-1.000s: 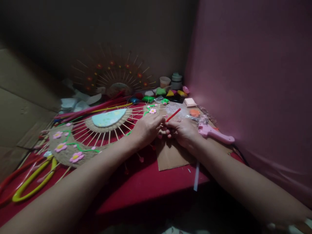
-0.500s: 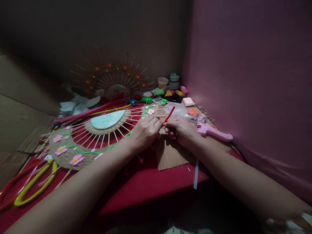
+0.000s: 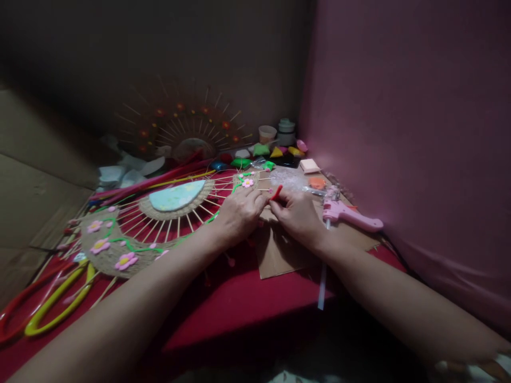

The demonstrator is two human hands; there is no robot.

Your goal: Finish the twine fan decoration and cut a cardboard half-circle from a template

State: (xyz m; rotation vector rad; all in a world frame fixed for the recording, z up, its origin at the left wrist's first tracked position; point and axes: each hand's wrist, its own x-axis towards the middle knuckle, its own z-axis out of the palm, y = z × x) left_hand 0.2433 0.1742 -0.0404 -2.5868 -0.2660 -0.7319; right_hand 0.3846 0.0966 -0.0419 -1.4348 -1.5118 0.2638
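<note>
A short, bent red strip that looks like a pipe cleaner (image 3: 276,193) is pinched between the fingers of my right hand (image 3: 297,213). My left hand (image 3: 242,214) meets it fingertip to fingertip, its fingers closed; what they pinch is hidden. Under my left hand and forearm lies a half-round fan-shaped craft (image 3: 98,221) of thin sticks and wound twine. Pink flowers and a green vine decorate its band, and a pale blue half disc (image 3: 175,196) sits at its centre. A piece of cardboard (image 3: 279,255) lies beneath my hands.
A pink glue gun (image 3: 353,214) with a clear glue stick lies right of my right hand. Yellow and red handled scissors (image 3: 59,303) lie at left. Behind are coloured clay packets (image 3: 261,150), a cup (image 3: 267,134), a jar (image 3: 286,132) and a second fan (image 3: 191,119) against the wall.
The red strip, straight and upright before, is now bent lower and shows less. My right hand has turned, with its fingers curling over the strip. My left hand has hardly moved.
</note>
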